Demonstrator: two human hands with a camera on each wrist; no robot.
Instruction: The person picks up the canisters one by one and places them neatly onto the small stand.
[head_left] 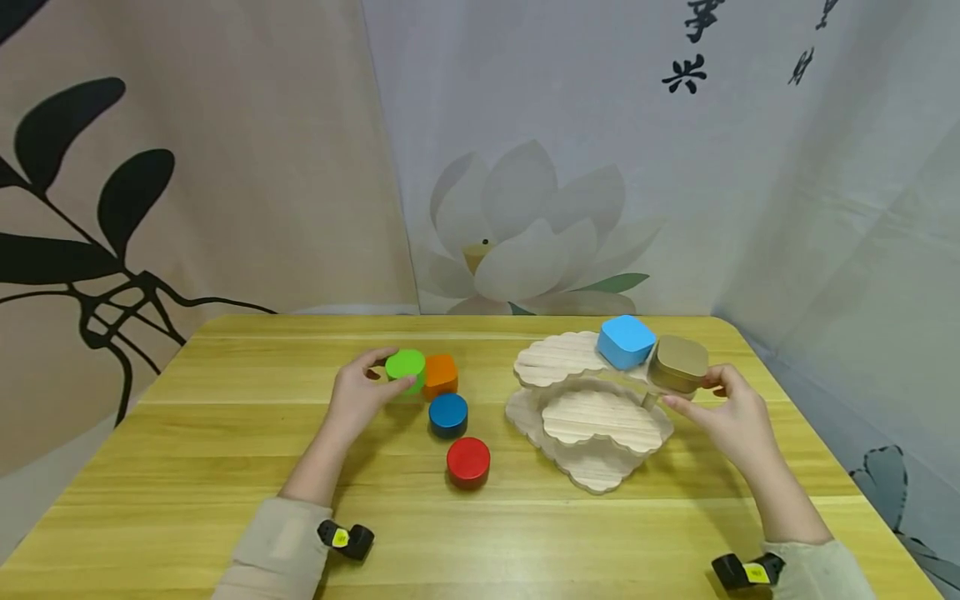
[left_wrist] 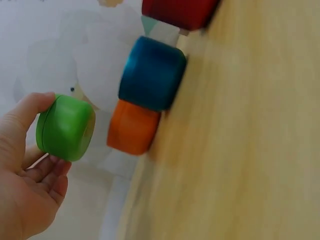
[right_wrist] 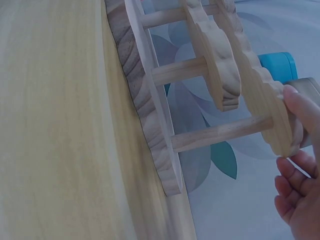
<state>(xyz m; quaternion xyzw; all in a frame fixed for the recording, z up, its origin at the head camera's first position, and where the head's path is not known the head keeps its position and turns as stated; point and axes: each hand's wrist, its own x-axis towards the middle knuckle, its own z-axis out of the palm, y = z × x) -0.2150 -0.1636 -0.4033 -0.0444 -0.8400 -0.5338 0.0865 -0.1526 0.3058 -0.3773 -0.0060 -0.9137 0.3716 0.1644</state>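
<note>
In the head view my left hand (head_left: pixel 358 392) pinches a green round tin (head_left: pixel 406 371) between thumb and fingers. The left wrist view shows that green tin (left_wrist: pixel 67 127) raised off the table, with a seam round its side. Beside it are an orange squarish tin (head_left: pixel 441 377), a dark blue round tin (head_left: pixel 448 415) and a red round tin (head_left: pixel 468 462). On the right, my right hand (head_left: pixel 731 417) holds the end of the upper tier of a scalloped wooden stand (head_left: pixel 600 421). A khaki tin (head_left: pixel 679 363) and a light blue tin (head_left: pixel 626 341) sit on that tier.
Wooden pegs (right_wrist: pixel 220 134) join the stand's tiers. The wooden table (head_left: pixel 570 542) meets a printed curtain (head_left: pixel 540 167) at its far edge. Each sleeve carries a black wrist camera, the left one (head_left: pixel 347 538) and the right one (head_left: pixel 748 572).
</note>
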